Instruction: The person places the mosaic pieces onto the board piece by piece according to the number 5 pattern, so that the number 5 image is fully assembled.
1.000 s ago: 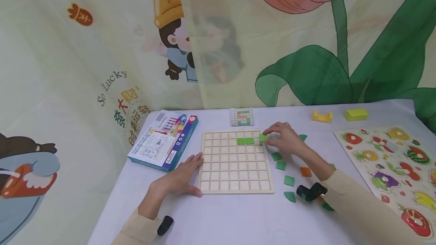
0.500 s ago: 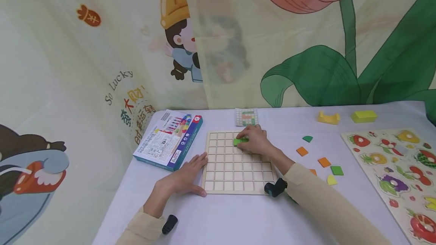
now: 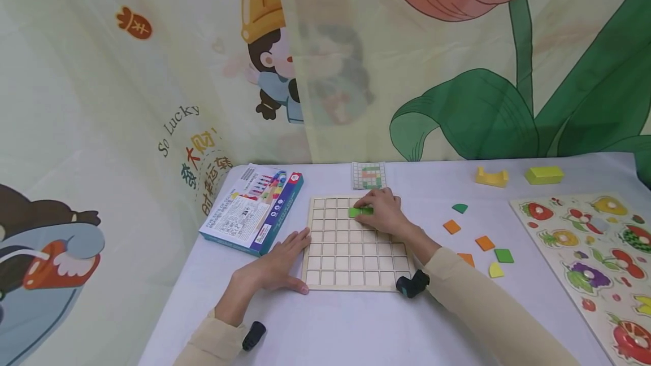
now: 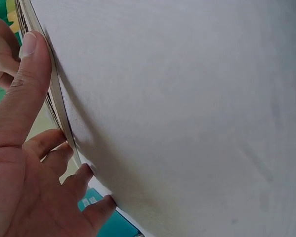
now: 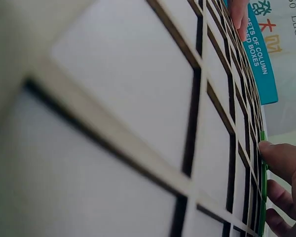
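Green tiles (image 3: 353, 213) lie at the fingertips of the right hand (image 3: 382, 211), their row running sideways; whether pinched cannot be told. The farther left hand (image 3: 276, 264), thumb and fingers spread, touches the grid board (image 3: 342, 249)

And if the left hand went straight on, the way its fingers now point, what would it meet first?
Most likely the wooden grid board: the left hand appears to touch the board's left edge, though exact contact is hard to judge.
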Demonstrator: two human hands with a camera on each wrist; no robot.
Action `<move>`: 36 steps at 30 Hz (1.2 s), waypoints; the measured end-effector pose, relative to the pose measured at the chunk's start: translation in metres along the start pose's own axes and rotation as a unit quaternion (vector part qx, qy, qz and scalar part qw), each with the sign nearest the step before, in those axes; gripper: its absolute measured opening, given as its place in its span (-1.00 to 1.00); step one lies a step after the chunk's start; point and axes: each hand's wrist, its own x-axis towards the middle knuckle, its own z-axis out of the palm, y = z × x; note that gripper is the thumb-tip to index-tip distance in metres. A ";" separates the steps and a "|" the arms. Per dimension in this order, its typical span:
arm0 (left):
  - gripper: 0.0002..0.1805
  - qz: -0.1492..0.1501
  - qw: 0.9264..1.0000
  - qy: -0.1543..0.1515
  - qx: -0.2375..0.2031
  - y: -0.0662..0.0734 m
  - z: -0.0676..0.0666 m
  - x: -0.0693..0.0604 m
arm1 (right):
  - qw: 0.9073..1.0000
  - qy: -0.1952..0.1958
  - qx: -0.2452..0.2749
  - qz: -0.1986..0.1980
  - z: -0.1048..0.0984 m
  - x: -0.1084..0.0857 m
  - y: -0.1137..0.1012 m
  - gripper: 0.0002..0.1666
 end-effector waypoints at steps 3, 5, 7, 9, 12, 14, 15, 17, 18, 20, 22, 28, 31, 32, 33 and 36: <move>0.16 0.000 1.000 0.000 0.000 0.000 0.000 0.000 | 1.000 0.003 -0.001 -0.001 0.000 -0.002 -0.001 -0.70; 0.16 -0.001 1.000 0.000 -0.001 0.001 0.000 0.000 | 1.000 0.003 0.000 -0.004 0.000 -0.002 -0.001 -0.69; 0.16 -0.002 1.000 -0.001 -0.001 0.001 0.000 0.000 | 1.000 0.003 -0.001 -0.009 -0.001 -0.002 0.000 -0.68; 0.16 -0.002 1.000 -0.001 -0.002 0.001 -0.001 0.000 | 1.000 0.004 -0.005 -0.017 -0.003 -0.003 0.001 -0.66; 0.17 -0.005 1.000 -0.002 -0.002 0.001 -0.001 0.000 | 1.000 0.006 -0.001 -0.030 -0.009 -0.006 0.007 -0.64; 0.17 -0.005 1.000 -0.001 -0.002 0.001 -0.001 0.000 | 0.999 0.008 0.004 -0.038 -0.017 -0.010 0.014 -0.62; 0.17 -0.005 1.000 -0.001 -0.003 0.001 -0.002 0.000 | 0.999 0.008 0.008 -0.037 -0.021 -0.012 0.019 -0.62; 0.17 -0.005 1.000 -0.001 -0.005 0.001 -0.002 0.000 | 0.999 0.008 0.011 -0.032 -0.032 -0.018 0.031 -0.61; 0.17 -0.004 1.000 -0.002 -0.005 0.001 -0.002 0.000 | 1.000 0.008 0.010 -0.026 -0.038 -0.022 0.039 -0.61; 0.17 -0.001 1.000 -0.004 -0.005 0.001 -0.002 -0.001 | 1.000 0.008 0.003 -0.007 -0.052 -0.031 0.055 -0.60; 0.17 0.000 1.000 -0.007 -0.001 0.001 -0.002 -0.002 | 1.000 0.013 -0.004 0.015 -0.067 -0.041 0.074 -0.59; 0.16 0.001 1.000 -0.012 0.005 0.002 -0.004 -0.002 | 0.995 0.023 -0.011 0.093 -0.107 -0.070 0.128 -0.52; 0.17 -0.003 1.000 -0.011 0.007 0.002 -0.004 -0.002 | 0.993 0.019 -0.009 0.118 -0.117 -0.080 0.145 -0.48; 0.17 -0.005 1.000 -0.011 0.006 0.002 -0.004 -0.002 | 0.992 0.015 -0.008 0.121 -0.118 -0.082 0.149 -0.47; 0.17 -0.006 1.000 -0.011 0.006 0.001 -0.003 -0.001 | 0.992 0.011 -0.007 0.124 -0.119 -0.084 0.152 -0.47; 0.17 -0.006 1.000 -0.010 0.003 0.001 -0.003 -0.001 | 0.991 0.006 -0.004 0.130 -0.119 -0.087 0.157 -0.44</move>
